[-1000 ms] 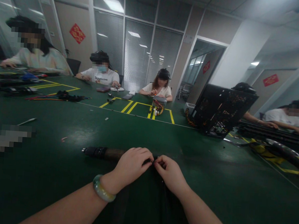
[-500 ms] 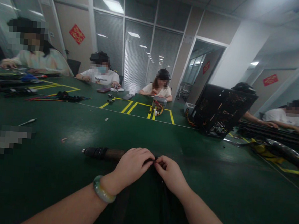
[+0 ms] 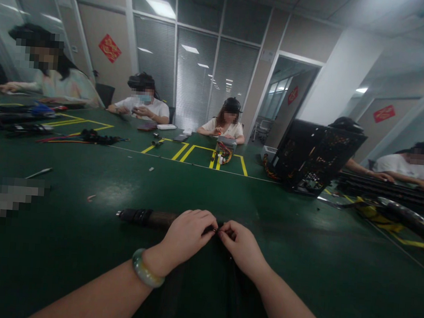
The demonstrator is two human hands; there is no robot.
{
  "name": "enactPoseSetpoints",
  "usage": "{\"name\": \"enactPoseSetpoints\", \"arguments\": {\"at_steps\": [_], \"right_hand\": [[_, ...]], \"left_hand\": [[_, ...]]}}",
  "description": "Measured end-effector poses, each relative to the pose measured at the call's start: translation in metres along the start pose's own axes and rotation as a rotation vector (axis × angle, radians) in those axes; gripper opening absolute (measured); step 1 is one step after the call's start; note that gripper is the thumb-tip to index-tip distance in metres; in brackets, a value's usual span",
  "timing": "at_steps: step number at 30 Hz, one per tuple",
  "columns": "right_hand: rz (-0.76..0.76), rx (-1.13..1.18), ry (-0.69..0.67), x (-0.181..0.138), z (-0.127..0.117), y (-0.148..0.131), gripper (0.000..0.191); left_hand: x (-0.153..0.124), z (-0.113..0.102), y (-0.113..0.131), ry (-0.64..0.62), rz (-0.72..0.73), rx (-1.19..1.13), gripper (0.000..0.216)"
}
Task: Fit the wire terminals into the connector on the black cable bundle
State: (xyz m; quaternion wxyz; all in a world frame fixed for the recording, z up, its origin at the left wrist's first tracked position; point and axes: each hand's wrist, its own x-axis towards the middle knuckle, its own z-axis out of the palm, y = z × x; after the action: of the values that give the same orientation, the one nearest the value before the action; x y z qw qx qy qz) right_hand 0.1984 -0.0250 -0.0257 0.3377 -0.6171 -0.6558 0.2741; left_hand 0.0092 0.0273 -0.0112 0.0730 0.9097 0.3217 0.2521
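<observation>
My left hand [image 3: 187, 235] and my right hand [image 3: 240, 246] meet fingertip to fingertip over a dark flat object [image 3: 203, 284] that lies on the green table [image 3: 82, 247] in front of me. Both hands are closed in a pinch on something small and shiny between them; I cannot make out what it is. A green bangle [image 3: 145, 270] sits on my left wrist. Just behind my left hand lies a dark cylindrical tool [image 3: 146, 217], pointing left.
Several other people sit around the table with cables [image 3: 86, 137] and parts. A black open computer chassis [image 3: 314, 156] stands at the right. Dark parts and a yellow cable [image 3: 382, 212] lie far right. A small pen-like item [image 3: 38, 172] lies at left.
My hands stay in the same pinch with almost no movement. The masked person at the far side has lifted both hands off the table.
</observation>
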Motion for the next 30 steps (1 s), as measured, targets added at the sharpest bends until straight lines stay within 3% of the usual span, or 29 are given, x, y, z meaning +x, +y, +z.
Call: {"name": "enactPoseSetpoints", "arguments": {"at_steps": [18, 30], "right_hand": [[-0.006, -0.003, 0.034, -0.0001, 0.0014, -0.0007, 0.01], [-0.007, 0.034, -0.016, -0.0009, -0.0007, -0.0053, 0.012]], "left_hand": [[-0.0001, 0.0037, -0.0031, 0.007, 0.055, 0.033, 0.016], [0.0004, 0.0001, 0.0, 0.004, -0.013, 0.01, 0.013]]}}
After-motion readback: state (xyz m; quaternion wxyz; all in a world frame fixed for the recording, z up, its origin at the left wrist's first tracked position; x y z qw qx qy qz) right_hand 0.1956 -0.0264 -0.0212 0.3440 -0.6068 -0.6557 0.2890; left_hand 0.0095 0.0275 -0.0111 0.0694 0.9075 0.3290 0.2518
